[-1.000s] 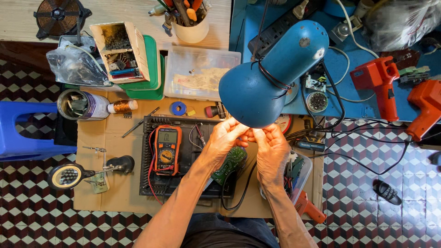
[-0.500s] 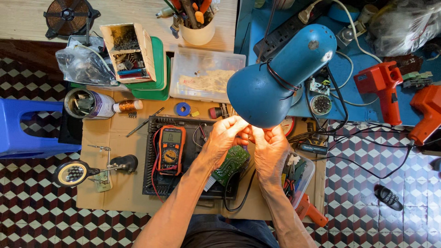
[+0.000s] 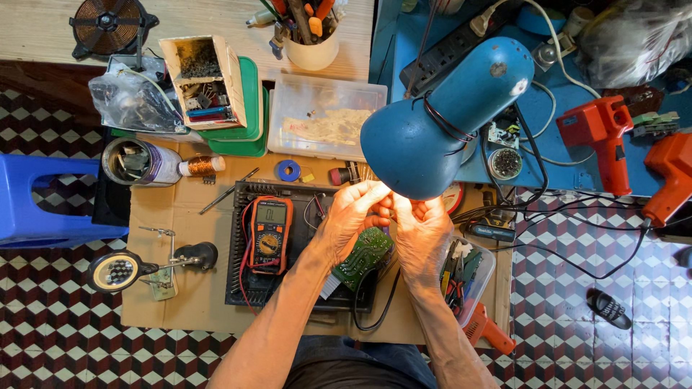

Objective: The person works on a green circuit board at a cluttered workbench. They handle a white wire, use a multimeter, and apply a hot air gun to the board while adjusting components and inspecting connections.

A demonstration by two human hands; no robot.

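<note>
Overhead, blue lamp [image 3: 441, 126] crowding both hands [image 3: 389, 223] (cramped).

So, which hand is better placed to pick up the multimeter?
Probably the left hand. The multimeter lies just to its left, nothing between them. The right hand would need to cross over.

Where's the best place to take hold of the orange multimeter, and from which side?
Grip the multimeter across its long orange side edges, coming straight down from above. It lies flat, face up, on the black tray. Stay toward the screen end: red and black leads crowd its lower end.
</note>
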